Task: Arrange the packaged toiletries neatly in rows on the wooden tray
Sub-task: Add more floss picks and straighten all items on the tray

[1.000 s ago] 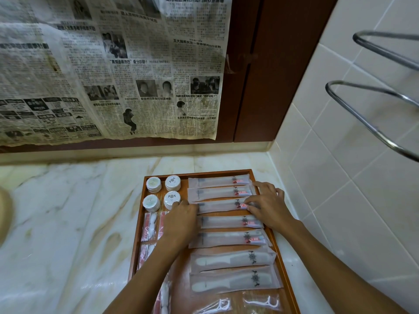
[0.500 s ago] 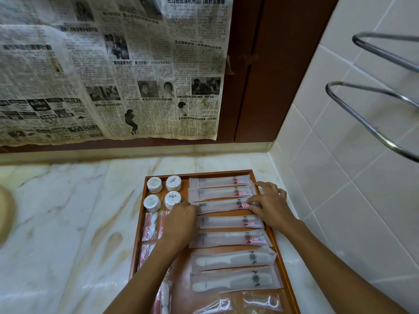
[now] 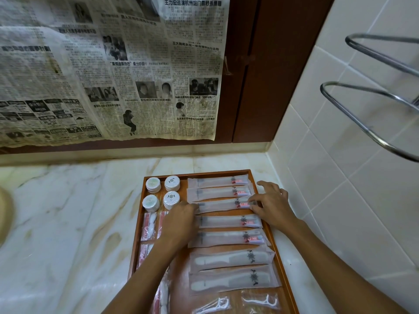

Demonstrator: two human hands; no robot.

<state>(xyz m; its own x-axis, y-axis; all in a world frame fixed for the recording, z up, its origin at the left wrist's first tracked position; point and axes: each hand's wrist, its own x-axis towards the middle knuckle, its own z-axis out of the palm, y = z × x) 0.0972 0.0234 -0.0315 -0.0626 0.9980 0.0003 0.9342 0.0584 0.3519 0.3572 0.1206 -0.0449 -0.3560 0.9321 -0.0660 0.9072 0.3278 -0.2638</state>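
Gripping ends: left hand [image 3: 179, 219] and right hand [image 3: 271, 203] each pinch one end of the third toothbrush packet [image 3: 223, 205].
Location: packet lies flat in the right-hand row on the wooden tray [image 3: 271, 233], tray on the marble bench [image 3: 68, 223].
Handling: judged light, limp, slippery film; hold by both ends.
Writing: red "ME" on the packets; compass emblem on round soaps [image 3: 171, 200]; newspaper [image 3: 108, 69] in Chinese.
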